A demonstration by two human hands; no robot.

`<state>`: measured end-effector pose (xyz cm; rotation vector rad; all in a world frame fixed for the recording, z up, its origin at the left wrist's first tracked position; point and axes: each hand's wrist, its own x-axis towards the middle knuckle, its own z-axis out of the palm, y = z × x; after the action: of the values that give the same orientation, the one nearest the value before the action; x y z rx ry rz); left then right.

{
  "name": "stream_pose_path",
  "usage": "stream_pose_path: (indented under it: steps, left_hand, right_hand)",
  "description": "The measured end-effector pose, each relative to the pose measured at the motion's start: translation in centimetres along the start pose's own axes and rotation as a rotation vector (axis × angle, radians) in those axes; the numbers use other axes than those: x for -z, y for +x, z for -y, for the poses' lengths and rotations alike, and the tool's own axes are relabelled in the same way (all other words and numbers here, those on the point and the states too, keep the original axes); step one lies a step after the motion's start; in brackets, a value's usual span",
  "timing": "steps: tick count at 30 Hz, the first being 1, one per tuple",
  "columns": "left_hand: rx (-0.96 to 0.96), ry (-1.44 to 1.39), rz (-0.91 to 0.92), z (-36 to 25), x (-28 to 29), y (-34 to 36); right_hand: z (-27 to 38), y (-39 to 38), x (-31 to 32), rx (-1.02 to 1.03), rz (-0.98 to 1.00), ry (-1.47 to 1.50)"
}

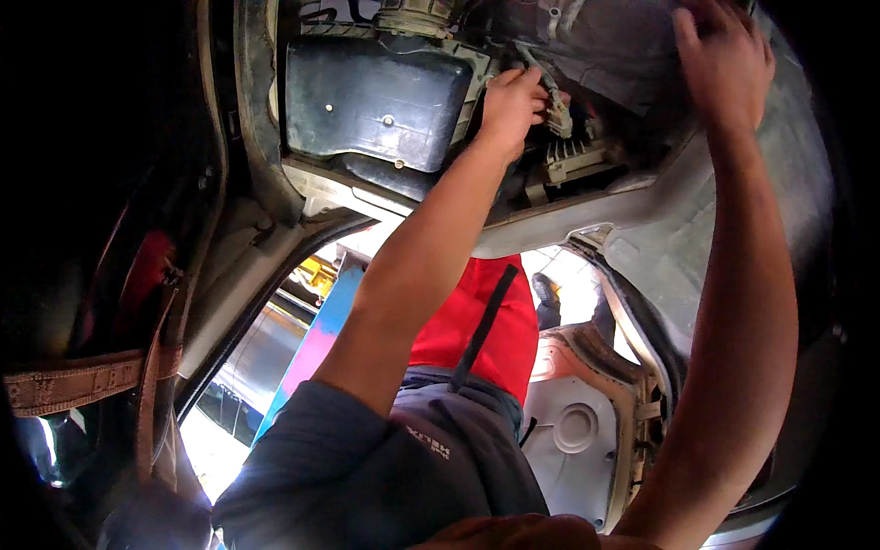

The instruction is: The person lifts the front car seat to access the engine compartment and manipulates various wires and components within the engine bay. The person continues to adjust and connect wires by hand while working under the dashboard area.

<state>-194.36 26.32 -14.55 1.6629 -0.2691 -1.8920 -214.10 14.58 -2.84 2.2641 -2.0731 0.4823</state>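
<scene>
My left hand (513, 108) reaches up into a recess among dark housings and wires. Its fingers are curled closed at a long grey connector-like part (557, 117), with what looks like a fingertip on the part's far side. Just below that part is a grey ribbed module (577, 163). To the left of the hand lies a large black plastic cover (376, 101) with small round fasteners. My right hand (729, 69) is raised at the upper right, against a dark lining (632, 46). Its thumb stands apart from the fingers, whose tips are partly cut off.
A pale metal frame edge (568, 220) crosses below the recess. Under it is an open doorway, with a door panel (573, 440) bearing a round speaker shape on the right. A brown strap (82, 380) hangs at left. A person's shoe (545, 291) shows on the floor.
</scene>
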Motion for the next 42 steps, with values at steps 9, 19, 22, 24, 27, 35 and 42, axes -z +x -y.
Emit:
stream_pose_path:
  steps: [9,19,22,24,27,35,42]
  left_hand:
    - [0.042,0.452,-0.283,2.8,0.4,1.1]
    - [0.186,0.362,-0.284,1.2,-0.1,0.1]
    - [0.133,0.488,-0.274,0.4,-0.9,-1.0]
    - [0.032,0.533,-0.286,0.9,-1.0,-0.3]
    - [-0.148,0.638,-0.270,2.1,-1.2,-0.9]
    - [-0.963,0.866,-0.290,-9.4,0.9,-5.8]
    - [-1.305,1.531,-0.447,-13.6,5.1,-0.2]
  right_hand:
    - [-4.4,-0.2,-2.8,0.077,0.119,-0.184]
    - [-2.3,-0.1,-1.4,0.033,0.024,-0.078]
    - [-2.1,-0.3,-1.0,-0.010,0.060,-0.061]
    - [-2.0,-0.1,-1.1,0.004,0.010,-0.048]
    - [-2.1,-0.3,-1.3,0.021,0.000,-0.036]
    - [-2.8,-0.6,-1.5,0.027,-0.053,-0.046]
    - [-3.1,-0.7,-1.8,0.018,-0.047,0.025]
